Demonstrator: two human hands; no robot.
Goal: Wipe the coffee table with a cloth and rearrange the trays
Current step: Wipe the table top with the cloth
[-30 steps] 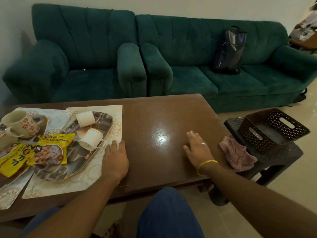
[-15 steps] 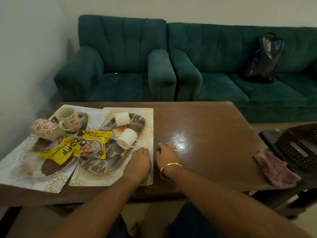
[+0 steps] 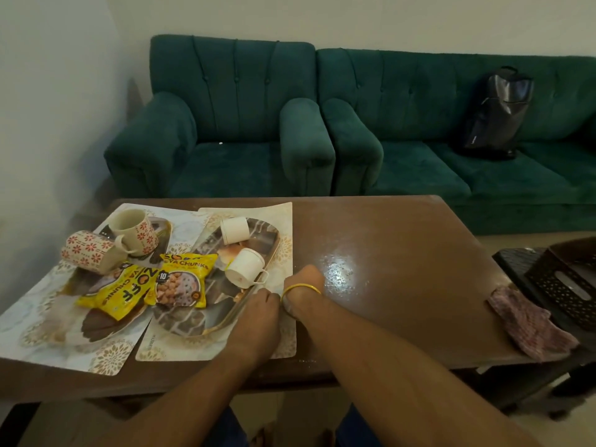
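Observation:
On the left half of the brown coffee table (image 3: 403, 253) two oval dark trays lie on patterned placemats. The right tray (image 3: 193, 317) holds two tipped white cups (image 3: 245, 267) and a yellow snack packet (image 3: 182, 279). Two floral mugs (image 3: 135, 232) and another packet sit on the left tray (image 3: 96, 324). My left hand (image 3: 258, 314) curls its fingers over the right tray's near right rim. My right hand (image 3: 304, 280), with a gold bangle on the wrist, sits at the right edge of that tray's placemat (image 3: 287, 337), its fingers hidden. A pink cloth (image 3: 532, 327) hangs over the table's right edge.
A green armchair (image 3: 225, 140) and sofa (image 3: 451, 156) stand behind the table, with a black bag (image 3: 496, 114) on the sofa. At the right a dark perforated basket (image 3: 564, 285) rests on a black stool. A white wall runs along the left.
My right hand came left across the bare tabletop to the placemat's right edge. My left hand slid from the mat onto the tray's rim. The view turned left.

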